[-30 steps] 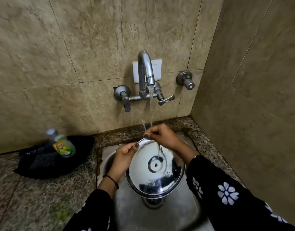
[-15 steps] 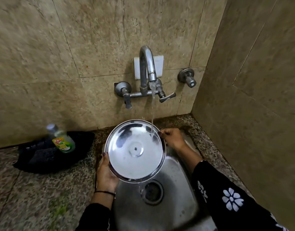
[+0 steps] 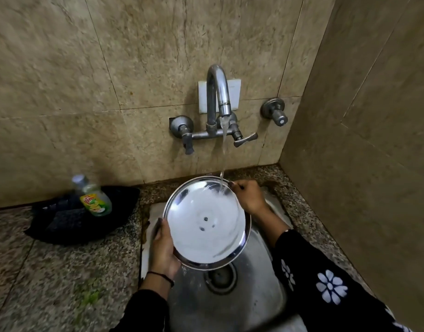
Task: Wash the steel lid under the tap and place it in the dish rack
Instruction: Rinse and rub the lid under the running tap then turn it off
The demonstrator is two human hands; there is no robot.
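Two hands grasp the steel lid (image 3: 207, 222) over the sink (image 3: 254, 295): left hand (image 3: 163, 250) gripping its lower-left rim, right hand (image 3: 248, 196) pinching the upper-right rim. Round, with no long axis, the lid tilts its concave underside up toward the camera, receiving the tap (image 3: 217, 92) stream near its top edge.

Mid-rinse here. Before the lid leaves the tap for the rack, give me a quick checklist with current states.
1. Both hands on the rim: ok. Left hand holds the steel lid at its lower left edge, right hand at its upper right.
2. Water hitting the lid: ok. The stream from the tap lands near the upper right rim.
3. Lid over the sink: ok.
4. Soap rinsed off: cannot tell.
5. Dish rack location: cannot tell, none in view.
6. Tap shut off: not ok, running.
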